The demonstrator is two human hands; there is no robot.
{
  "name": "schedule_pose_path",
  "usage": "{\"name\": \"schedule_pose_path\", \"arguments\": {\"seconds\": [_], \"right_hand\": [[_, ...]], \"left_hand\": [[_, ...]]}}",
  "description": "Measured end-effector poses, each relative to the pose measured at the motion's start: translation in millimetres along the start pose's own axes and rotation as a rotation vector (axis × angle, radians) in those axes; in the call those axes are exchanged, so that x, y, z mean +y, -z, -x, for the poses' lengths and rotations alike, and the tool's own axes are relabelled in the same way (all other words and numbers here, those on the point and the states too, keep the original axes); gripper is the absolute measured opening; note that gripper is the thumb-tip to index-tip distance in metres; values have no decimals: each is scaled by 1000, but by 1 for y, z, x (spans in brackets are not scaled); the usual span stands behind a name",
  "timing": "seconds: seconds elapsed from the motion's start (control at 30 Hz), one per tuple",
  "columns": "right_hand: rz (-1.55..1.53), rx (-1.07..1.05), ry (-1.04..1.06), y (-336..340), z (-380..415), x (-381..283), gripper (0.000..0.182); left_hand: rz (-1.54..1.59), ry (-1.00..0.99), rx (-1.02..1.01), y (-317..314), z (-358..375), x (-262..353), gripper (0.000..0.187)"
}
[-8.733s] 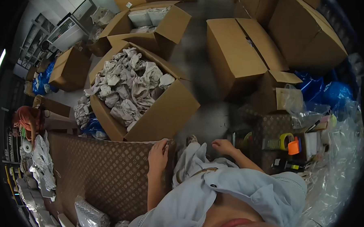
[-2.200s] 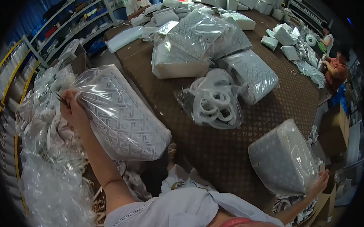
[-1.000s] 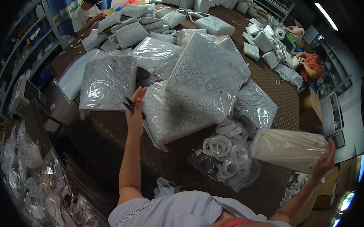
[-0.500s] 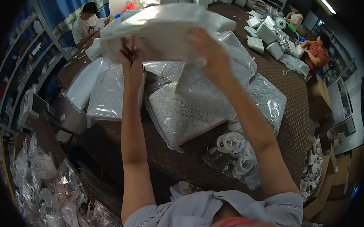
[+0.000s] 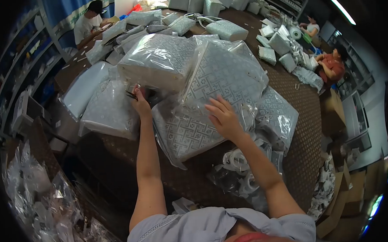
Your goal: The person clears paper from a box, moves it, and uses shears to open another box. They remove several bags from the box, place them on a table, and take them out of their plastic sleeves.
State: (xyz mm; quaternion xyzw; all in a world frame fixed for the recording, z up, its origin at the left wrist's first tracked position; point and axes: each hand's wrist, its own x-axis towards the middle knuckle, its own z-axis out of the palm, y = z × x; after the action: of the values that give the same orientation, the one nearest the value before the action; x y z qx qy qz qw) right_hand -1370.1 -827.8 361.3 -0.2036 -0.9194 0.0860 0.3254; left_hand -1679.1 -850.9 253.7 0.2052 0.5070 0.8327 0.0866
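My left hand (image 5: 140, 102) is closed around small dark scissors (image 5: 131, 95), whose blades point left. Just behind it lies a silver patterned bag in clear plastic (image 5: 156, 57) on the pile. My right hand (image 5: 224, 119) is open, fingers spread, over another plastic-wrapped patterned bag (image 5: 220, 76) that leans on the stack. Below that, a third wrapped bag (image 5: 190, 132) slants toward me. More wrapped bags flank the pile, one on the left (image 5: 109, 109) and one on the right (image 5: 278, 115).
Rolls of clear tape (image 5: 237, 160) lie near my right forearm on the brown patterned table (image 5: 307, 129). Clear plastic bags (image 5: 46, 201) heap at lower left. Unwrapped silver bags (image 5: 226, 28) cover the table's far side. Several people work around it; cardboard boxes (image 5: 332, 110) stand at right.
The wrapped bag I held up between both hands now rests on the back of the pile. Both hands have come down toward me, and the right one has let go.
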Motion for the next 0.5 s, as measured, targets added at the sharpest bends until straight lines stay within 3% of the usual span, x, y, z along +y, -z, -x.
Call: {"name": "schedule_pose_path", "arguments": {"seconds": [0.07,0.13,0.2,0.23,0.3,0.37,0.43,0.47,0.5], "right_hand": [[-9,-42,-85,24,54,1,25],[-27,-96,-98,37,84,-9,22],[-487,-151,-471,38,100,-38,26],[-510,-191,-454,34,103,-49,26],[-845,-280,-577,27,109,-71,28],[-992,-395,-601,33,118,-75,31],[-1069,-494,-662,41,129,-75,35],[-1094,-605,-614,44,129,-94,35],[-1082,-476,-656,55,128,-118,36]], "left_hand": [[204,278,-95,4,63,57,40],[102,414,-171,5,124,93,43],[156,557,-374,-8,181,110,46],[194,373,-565,-17,208,106,50],[311,526,-875,-28,240,143,52],[64,110,-775,-35,264,152,49],[110,538,-759,-22,277,169,38],[36,445,-749,-14,288,170,36],[-48,358,-733,-7,300,169,34]]}}
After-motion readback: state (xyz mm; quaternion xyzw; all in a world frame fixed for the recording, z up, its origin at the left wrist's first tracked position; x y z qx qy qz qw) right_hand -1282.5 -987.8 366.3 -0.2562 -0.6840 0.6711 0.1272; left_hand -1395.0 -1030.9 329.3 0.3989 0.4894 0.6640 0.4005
